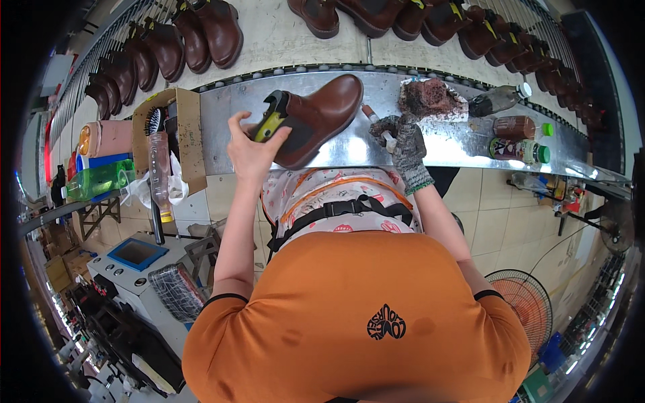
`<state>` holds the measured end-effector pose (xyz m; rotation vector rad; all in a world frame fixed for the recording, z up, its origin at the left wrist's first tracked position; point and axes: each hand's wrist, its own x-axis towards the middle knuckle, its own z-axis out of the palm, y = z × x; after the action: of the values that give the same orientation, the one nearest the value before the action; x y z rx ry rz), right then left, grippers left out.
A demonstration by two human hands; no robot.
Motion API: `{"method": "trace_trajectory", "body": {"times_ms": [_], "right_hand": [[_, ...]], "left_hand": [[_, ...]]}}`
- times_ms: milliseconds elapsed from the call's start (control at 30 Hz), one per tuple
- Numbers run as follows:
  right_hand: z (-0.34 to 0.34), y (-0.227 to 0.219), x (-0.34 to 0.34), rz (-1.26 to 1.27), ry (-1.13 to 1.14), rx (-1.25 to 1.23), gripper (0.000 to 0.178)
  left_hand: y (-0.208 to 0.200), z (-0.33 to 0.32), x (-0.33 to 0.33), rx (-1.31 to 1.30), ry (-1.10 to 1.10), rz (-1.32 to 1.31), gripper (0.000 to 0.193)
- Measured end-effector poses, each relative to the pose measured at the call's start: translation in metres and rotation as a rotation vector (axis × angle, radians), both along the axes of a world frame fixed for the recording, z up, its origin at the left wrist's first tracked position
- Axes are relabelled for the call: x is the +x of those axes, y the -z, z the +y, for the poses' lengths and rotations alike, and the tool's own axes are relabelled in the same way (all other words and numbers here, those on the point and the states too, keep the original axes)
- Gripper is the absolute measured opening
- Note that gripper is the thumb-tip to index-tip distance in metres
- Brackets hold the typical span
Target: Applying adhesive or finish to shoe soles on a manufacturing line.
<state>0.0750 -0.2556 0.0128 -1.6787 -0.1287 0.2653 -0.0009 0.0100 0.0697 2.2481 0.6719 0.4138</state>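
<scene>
A brown leather ankle boot (329,107) lies tilted on the metal bench, toe pointing away to the right. My bare left hand (252,149) grips it at the shaft opening, with thumb and fingers around the dark elastic and the yellow-green lining. In a grey knitted glove, my right hand (407,151) is closed around a small brush (369,113) with a pale handle and a brown tip. The tip is beside the boot's sole, seemingly apart from it. Right of the boot sits a brown-stained lump of cloth or sponge (430,97) on a white sheet.
Bottles with brown liquid (514,127) and a dark bottle (497,101) lie at the bench's right. A cardboard box (191,134) with a black brush (154,119) stands left. Beyond the metal bench (222,101), rows of brown boots (218,33) line a conveyor.
</scene>
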Motion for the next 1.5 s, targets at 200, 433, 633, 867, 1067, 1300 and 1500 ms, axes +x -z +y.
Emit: {"method": "trace_trajectory", "body": {"times_ms": [200,433,633,867,1067,1300,1500], "right_hand": [[-0.001,-0.016,0.004,-0.240,-0.252,-0.147,0.023],[-0.021,-0.038,-0.010,-0.426,-0.307,-0.473,0.015],[-0.046,-0.053,-0.030,-0.794,-0.351,-0.640,0.013],[-0.056,-0.065,-0.040,-0.697,-0.403,-0.592,0.007],[-0.056,-0.079,-0.048,-0.637,-0.352,-0.600,0.021],[-0.053,-0.085,-0.047,-0.515,-0.320,-0.424,0.050],[-0.051,-0.074,-0.050,-0.507,-0.272,-0.316,0.063]], "left_hand": [[0.026,-0.025,-0.022,-0.789,0.169,0.091,0.069],[0.026,-0.055,-0.014,-1.168,0.160,0.260,0.062],[0.008,-0.063,-0.006,-1.253,0.112,0.248,0.058],[-0.007,-0.065,0.006,-1.445,0.129,0.210,0.050],[-0.015,-0.066,0.011,-1.495,0.106,0.207,0.050],[-0.022,-0.066,0.015,-1.591,0.031,0.127,0.049],[-0.020,-0.062,0.018,-1.691,0.039,0.034,0.048]]}}
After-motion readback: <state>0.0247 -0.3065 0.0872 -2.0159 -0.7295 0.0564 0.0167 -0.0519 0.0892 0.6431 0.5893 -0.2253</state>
